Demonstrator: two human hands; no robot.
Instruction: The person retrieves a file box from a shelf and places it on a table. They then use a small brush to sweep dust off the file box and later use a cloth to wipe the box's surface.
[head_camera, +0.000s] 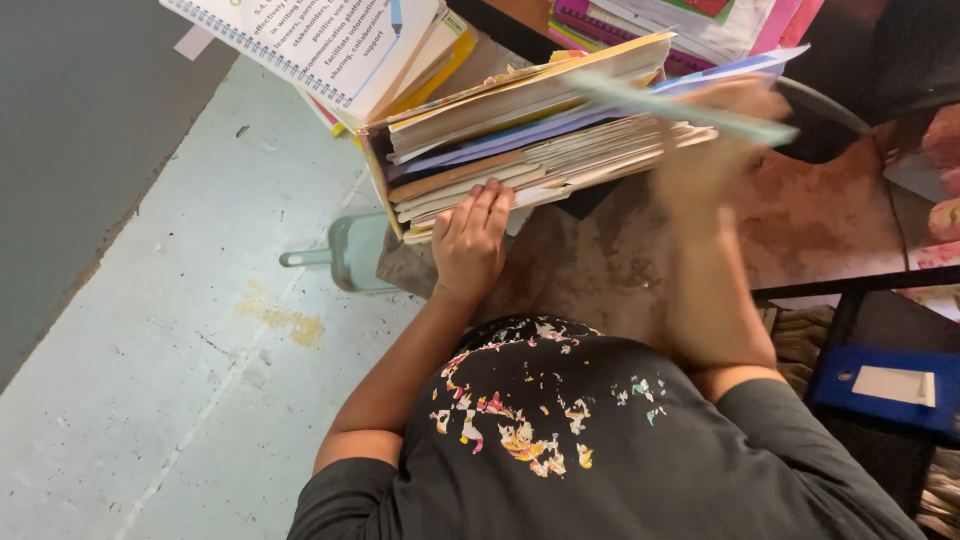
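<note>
Where stack (530, 130) of folders and papers tilts at top centre: left hand (470, 240) flat against lower left edge, fingers (487, 205) extended and pressed to paper ends, gripping nothing closed; right hand (715, 150) blurred at stack's right end, touching loose sheet (690, 112), grip not discernible. Spiral notebook (320, 40) lying at upper left, just beside stack. Pale dustpan (345, 255) on floor (180, 330) below stack. Blue clipboard (885, 385) at right, well apart from hands
</note>
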